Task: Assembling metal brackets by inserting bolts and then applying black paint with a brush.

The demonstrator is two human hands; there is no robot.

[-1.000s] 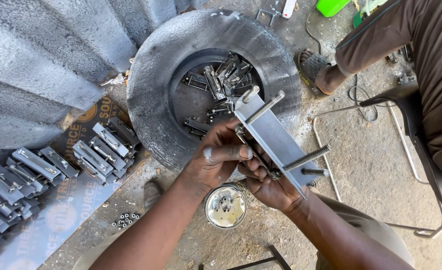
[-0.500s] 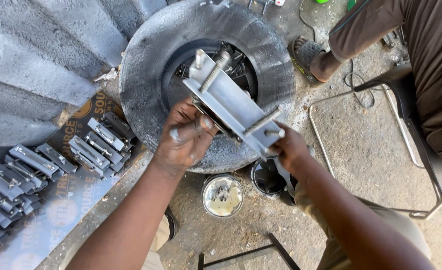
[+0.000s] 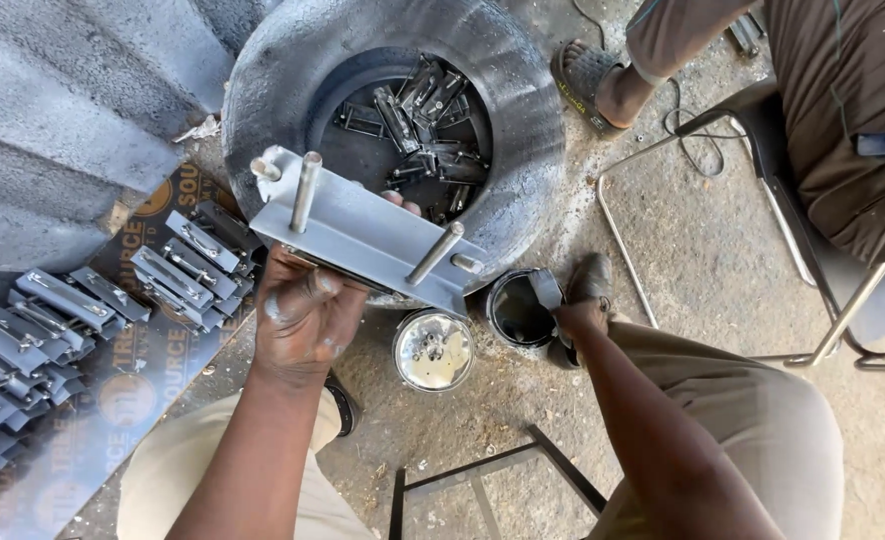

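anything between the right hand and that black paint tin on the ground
Nothing visible does. The right hand is already at the rim of the black tin, while the left hand holds the grey metal bracket off to the side.

Held up in the left hand (image 3: 303, 315) over the near rim of the tyre (image 3: 523, 130) (loose metal parts (image 3: 418, 110) lying in its well): a metal bracket (image 3: 363, 235), rows of like pieces (image 3: 83, 310) to its left, two open tins (image 3: 433, 350) below, right hand (image 3: 581, 318) at the right tin (image 3: 518, 308).

Left hand (image 3: 303, 310) grips grey metal bracket (image 3: 363, 235) over tyre (image 3: 523, 110); right hand (image 3: 575, 318) dips into black tin (image 3: 518, 312).
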